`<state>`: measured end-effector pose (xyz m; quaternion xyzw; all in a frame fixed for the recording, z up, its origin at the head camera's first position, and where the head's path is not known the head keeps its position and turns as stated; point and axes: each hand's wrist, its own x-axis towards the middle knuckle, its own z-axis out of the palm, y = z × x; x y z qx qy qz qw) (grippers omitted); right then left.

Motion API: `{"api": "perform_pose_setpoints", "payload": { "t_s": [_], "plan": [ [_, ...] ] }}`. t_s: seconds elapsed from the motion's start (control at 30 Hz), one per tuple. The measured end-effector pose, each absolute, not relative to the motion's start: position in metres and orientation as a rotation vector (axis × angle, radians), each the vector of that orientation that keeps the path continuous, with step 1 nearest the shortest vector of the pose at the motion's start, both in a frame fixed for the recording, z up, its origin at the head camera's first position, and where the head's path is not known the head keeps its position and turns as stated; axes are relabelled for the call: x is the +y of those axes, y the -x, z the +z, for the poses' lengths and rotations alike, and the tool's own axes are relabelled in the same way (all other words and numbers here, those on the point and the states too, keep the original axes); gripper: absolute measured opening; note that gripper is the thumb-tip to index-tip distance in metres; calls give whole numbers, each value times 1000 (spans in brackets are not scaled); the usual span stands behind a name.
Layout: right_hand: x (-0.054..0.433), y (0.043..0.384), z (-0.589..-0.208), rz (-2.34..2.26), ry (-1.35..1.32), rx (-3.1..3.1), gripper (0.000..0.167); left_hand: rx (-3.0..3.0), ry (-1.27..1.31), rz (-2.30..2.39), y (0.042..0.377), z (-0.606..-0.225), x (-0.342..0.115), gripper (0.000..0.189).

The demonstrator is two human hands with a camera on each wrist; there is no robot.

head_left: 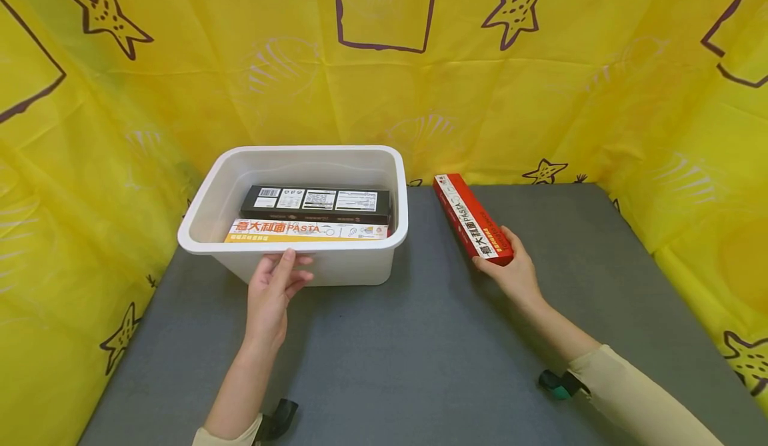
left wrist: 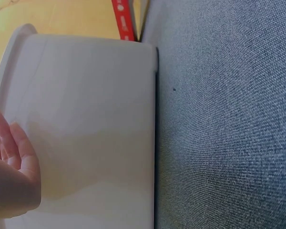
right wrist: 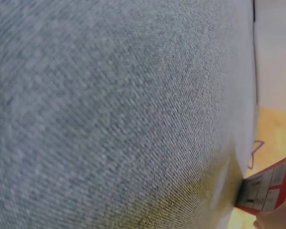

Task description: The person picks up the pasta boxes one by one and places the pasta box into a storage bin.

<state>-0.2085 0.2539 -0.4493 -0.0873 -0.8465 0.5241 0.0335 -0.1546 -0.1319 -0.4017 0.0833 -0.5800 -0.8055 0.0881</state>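
Note:
My left hand [head_left: 275, 293] is at the front of a white plastic bin [head_left: 336, 263], its thumb tip at the underside of the rim and its fingers loosely extended by the outer wall. Inside the bin lie a black box [head_left: 318, 216] with white label panels and, nearer me, a white-and-yellow pasta box [head_left: 306, 230]. To the right, my right hand [head_left: 517, 274] grips the near end of a red pasta box [head_left: 471, 219], thumb on one side and fingers on the other. The right wrist view shows that red box [right wrist: 264, 188] close to the table; whether it touches is unclear.
Dark grey cloth covers the table [head_left: 384, 359]. Yellow curtains [head_left: 372, 99] with starfish drawings hang behind it and along both sides. The bin stands near the back curtain, left of the red box.

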Motion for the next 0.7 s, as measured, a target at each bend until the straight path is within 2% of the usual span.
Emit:
{"api": "perform_pose_setpoints", "payload": {
  "t_s": [0.7],
  "plan": [
    [266,203,-409,1882,231,-2256,68,-1727,-269,-2419,154,-400,-131,21]
  ]
}}
